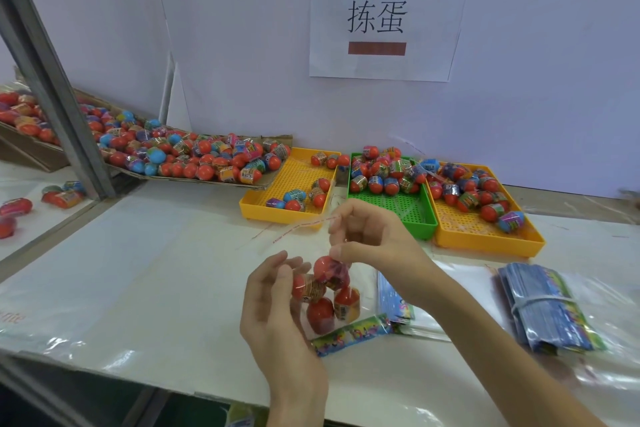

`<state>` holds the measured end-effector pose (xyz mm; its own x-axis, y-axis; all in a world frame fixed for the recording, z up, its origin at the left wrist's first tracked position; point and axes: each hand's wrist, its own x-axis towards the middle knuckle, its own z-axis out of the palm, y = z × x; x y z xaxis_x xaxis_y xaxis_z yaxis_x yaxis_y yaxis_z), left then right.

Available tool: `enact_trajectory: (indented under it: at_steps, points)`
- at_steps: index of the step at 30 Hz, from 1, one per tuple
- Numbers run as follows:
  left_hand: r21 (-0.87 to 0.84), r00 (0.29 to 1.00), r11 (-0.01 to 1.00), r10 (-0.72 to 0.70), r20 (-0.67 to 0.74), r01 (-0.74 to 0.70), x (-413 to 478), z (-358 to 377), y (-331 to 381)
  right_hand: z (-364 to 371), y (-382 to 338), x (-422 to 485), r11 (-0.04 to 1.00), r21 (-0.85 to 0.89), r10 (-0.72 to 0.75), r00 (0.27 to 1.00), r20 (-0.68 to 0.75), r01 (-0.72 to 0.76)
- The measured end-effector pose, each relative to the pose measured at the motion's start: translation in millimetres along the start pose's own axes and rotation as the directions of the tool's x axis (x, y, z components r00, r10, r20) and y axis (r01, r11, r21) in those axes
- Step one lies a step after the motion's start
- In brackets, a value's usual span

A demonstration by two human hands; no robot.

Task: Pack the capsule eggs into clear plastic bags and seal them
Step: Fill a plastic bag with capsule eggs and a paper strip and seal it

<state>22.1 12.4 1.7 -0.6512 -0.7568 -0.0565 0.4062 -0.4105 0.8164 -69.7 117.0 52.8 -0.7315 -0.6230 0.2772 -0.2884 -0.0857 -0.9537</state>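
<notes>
gripping clear bag [332, 291] of capsule eggs [320, 314]: left hand [273, 298] cradles, right hand [372, 241] pinches top

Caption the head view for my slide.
Both hands hold a clear bag of capsule eggs before three trays.

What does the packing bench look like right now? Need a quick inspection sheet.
Surface: pale table under clear plastic sheeting.
Job's things: clear bag with about four eggs inside, held above the table, printed header at its bottom; its sealing strip is loose. Eggs sorted in the left yellow tray, green tray and right yellow tray; more heaped in a cardboard box.
Clutter: banded stack of empty bags, loose bags beside it.
Grippers: left hand holds the bag's side; right hand pinches its top.
Cables: nothing seen.
Surroundings: white wall with paper sign; metal post on the left.
</notes>
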Motion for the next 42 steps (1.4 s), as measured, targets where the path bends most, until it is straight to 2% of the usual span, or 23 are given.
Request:
enact_trajectory:
  at_steps: [3, 7, 9, 11, 13, 14, 16, 17, 21, 24, 28, 33, 42]
  points:
    - [0.048, 1.0, 0.999, 0.021, 0.009, -0.022, 3, 5, 2, 1, 0, 1, 1.0, 0.013, 0.017, 0.998, -0.064, -0.016]
    - [0.157, 0.99, 0.977, 0.141, 0.012, -0.142, 11, 5, 5, -4, 1, 4, 0.997, 0.074, 0.052, 0.979, -0.199, -0.038]
    - [0.186, 0.987, 0.969, 0.162, 0.012, -0.161, 12, 3, 4, -6, 3, 4, 0.999, -0.037, 0.022, 0.961, -0.276, -0.033]
    - [0.231, 0.986, 0.959, 0.164, 0.017, -0.164, 11, 1, 1, -4, 6, 3, 0.961, -0.276, -0.099, 0.939, -0.33, 0.005]
    - [0.269, 0.987, 0.949, 0.158, 0.041, -0.163, 9, 0, -3, 0, 7, 1, 0.822, -0.56, -0.317, 0.9, -0.299, 0.103]
    - [0.287, 0.987, 0.944, 0.151, 0.056, -0.161, 8, -1, -4, 1, 7, 1, 0.704, -0.689, -0.431, 0.874, -0.223, 0.172]
    - [0.32, 0.988, 0.936, 0.127, 0.085, -0.148, 7, -1, -6, 4, 7, -1, 0.488, -0.825, -0.564, 0.825, -0.048, 0.286]
    - [0.329, 0.989, 0.934, 0.113, 0.099, -0.14, 7, -1, -6, 5, 8, -1, 0.444, -0.837, -0.576, 0.817, 0.006, 0.32]
    - [0.372, 0.984, 0.914, 0.119, 0.133, -0.161, 7, -2, -7, 12, 12, -4, 0.518, -0.775, -0.463, 0.88, 0.102, 0.363]
    - [0.402, 0.979, 0.897, 0.128, 0.158, -0.183, 6, -2, -7, 11, 16, -4, 0.558, -0.759, -0.404, 0.909, 0.104, 0.335]
    - [0.476, 0.953, 0.835, 0.175, 0.248, -0.277, 7, -4, -4, 9, 17, -5, 0.55, -0.77, -0.397, 0.913, 0.1, 0.323]
    - [0.603, 0.887, 0.658, 0.251, 0.389, -0.451, 9, -12, 4, 11, 16, -4, 0.539, -0.771, -0.406, 0.907, 0.114, 0.338]
    - [0.687, 0.879, 0.561, 0.187, 0.438, -0.462, 9, -15, 1, 13, 13, -7, 0.483, -0.804, -0.356, 0.917, 0.181, 0.346]
